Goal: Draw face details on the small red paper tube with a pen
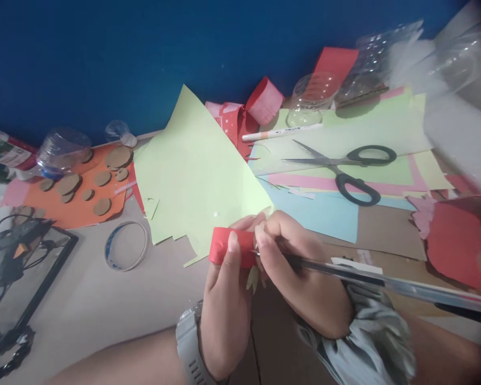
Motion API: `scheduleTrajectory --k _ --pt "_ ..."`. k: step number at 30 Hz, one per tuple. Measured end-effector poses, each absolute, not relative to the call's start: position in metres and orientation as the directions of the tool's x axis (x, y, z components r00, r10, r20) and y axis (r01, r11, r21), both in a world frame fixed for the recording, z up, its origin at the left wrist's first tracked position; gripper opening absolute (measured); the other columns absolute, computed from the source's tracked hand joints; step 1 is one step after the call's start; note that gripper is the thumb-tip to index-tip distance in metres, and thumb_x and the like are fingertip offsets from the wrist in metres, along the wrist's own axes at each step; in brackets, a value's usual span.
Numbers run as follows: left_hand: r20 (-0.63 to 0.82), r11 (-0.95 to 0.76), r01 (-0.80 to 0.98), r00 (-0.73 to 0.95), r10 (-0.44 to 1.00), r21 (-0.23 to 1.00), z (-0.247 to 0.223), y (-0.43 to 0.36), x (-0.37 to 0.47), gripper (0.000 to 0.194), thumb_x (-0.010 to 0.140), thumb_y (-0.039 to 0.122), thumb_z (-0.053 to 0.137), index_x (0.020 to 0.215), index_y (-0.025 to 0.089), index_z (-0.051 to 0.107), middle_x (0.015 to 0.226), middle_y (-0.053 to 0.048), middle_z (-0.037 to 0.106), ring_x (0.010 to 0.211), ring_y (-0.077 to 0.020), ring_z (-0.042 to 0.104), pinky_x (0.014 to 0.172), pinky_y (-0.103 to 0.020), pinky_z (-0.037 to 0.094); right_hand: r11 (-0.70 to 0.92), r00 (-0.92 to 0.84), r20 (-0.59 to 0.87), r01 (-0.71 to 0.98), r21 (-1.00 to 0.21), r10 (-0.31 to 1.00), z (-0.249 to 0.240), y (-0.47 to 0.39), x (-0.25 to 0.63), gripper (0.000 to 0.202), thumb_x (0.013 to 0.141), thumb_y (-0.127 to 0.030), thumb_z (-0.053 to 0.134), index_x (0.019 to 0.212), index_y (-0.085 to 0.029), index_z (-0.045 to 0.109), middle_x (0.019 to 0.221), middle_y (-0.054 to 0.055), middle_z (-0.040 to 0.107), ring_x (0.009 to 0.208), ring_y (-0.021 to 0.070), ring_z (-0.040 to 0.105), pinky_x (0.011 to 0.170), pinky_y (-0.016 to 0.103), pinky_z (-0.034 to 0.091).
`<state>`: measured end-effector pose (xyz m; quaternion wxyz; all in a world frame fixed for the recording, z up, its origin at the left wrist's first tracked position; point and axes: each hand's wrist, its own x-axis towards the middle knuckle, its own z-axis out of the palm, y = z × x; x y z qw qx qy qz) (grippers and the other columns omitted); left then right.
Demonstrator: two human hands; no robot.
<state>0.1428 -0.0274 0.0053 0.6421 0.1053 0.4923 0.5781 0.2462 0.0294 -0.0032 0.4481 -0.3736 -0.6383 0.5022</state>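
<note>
Step in hand, by judgement: pen work on the red paper strip (pixel 244 251), close to its right end. Marking, poking or creasing at the tip: cannot tell at this blur. Strip location: front and centre, raised in the fingers near the lower edge of the pale green sheet (pixel 196 171). Next move, as judged, calls for a firm left hold, light pressure through the ballpoint pen (pixel 369 279), and no slip off the narrow end. Left hand (pixel 226 305): clamped on the strip, thumb pressed flat along the front face, fingers mostly hidden behind. Forearm in from lower left, grey watch (pixel 190 342) at the wrist, thumb pointing up and away from the body. Right hand (pixel 307 291): closed on the pen, thumb and forefinger drawn together near the tip, shaft slanting back across the hand toward lower right; remaining fingers curled, partly hidden. Forearm in from lower right, past a gathered grey scrunchie (pixel 377 331). Hands nearly meeting. Small yellow-green paper piece (pixel 252 280) hanging just below the strip, attachment unclear. Nearby: scissors (pixel 332 162) with blades parted, right of the green sheet; tape roll (pixel 109 251) to the left, both untouched.
</note>
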Motion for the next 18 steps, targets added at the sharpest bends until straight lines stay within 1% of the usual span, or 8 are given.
scheduleTrajectory --k 1,4,8,13,18 --pt "-0.514 0.310 -0.639 -0.156 0.844 0.704 0.0046 -0.0273 0.1428 0.031 0.110 0.048 0.060 0.122 0.032 0.084 0.136 -0.002 0.081 0.136 -0.0274 0.070 0.119 -0.038 0.053 0.216 -0.322 0.199 0.016 -0.976 0.926 -0.0035 0.0297 0.2462 0.034 0.105 -0.015 0.052 0.075 -0.027 0.043 0.064 -0.007 0.045 0.053 0.0125 0.041 0.056 0.028 0.041" --pt "-0.524 0.316 -0.611 -0.192 0.830 0.726 0.0038 -0.0260 0.1434 0.032 0.109 0.049 0.060 0.121 0.031 0.084 0.136 -0.003 0.081 0.138 -0.0276 0.068 0.121 -0.038 0.051 0.190 -0.332 0.182 -0.009 -0.982 0.926 -0.0041 0.0300 0.2464 0.034 0.105 -0.014 0.051 0.074 -0.026 0.045 0.064 -0.007 0.048 0.053 0.0123 0.044 0.055 0.028 0.040" --pt "-0.524 0.308 -0.631 -0.187 0.831 0.712 0.0048 -0.0243 0.1445 0.032 0.107 0.051 0.062 0.116 0.032 0.086 0.130 -0.002 0.083 0.135 -0.0291 0.070 0.120 -0.041 0.052 0.182 -0.332 0.178 -0.019 -0.983 0.926 -0.0053 0.0295 0.2456 0.033 0.105 -0.014 0.052 0.075 -0.026 0.047 0.065 -0.007 0.050 0.050 0.0110 0.044 0.058 0.028 0.042" --pt "-0.517 0.307 -0.622 -0.187 0.835 0.720 0.0055 -0.0245 0.1444 0.031 0.108 0.051 0.062 0.118 0.033 0.086 0.133 0.000 0.083 0.139 -0.0269 0.068 0.125 -0.038 0.046 0.184 -0.340 0.184 -0.031 -0.982 0.922 -0.0063 0.0291 0.2452 0.033 0.105 -0.015 0.054 0.075 -0.026 0.048 0.065 -0.007 0.049 0.053 0.0122 0.046 0.060 0.029 0.044" --pt "-0.527 0.314 -0.633 -0.176 0.831 0.708 0.0079 -0.0249 0.1449 0.032 0.107 0.051 0.063 0.118 0.032 0.086 0.130 -0.002 0.083 0.135 -0.0285 0.070 0.120 -0.039 0.052 0.145 -0.347 0.155 -0.055 -0.988 0.925 -0.0049 0.0285 0.2470 0.034 0.107 -0.018 0.055 0.074 -0.026 0.049 0.065 -0.006 0.052 0.051 0.0120 0.048 0.063 0.031 0.046"
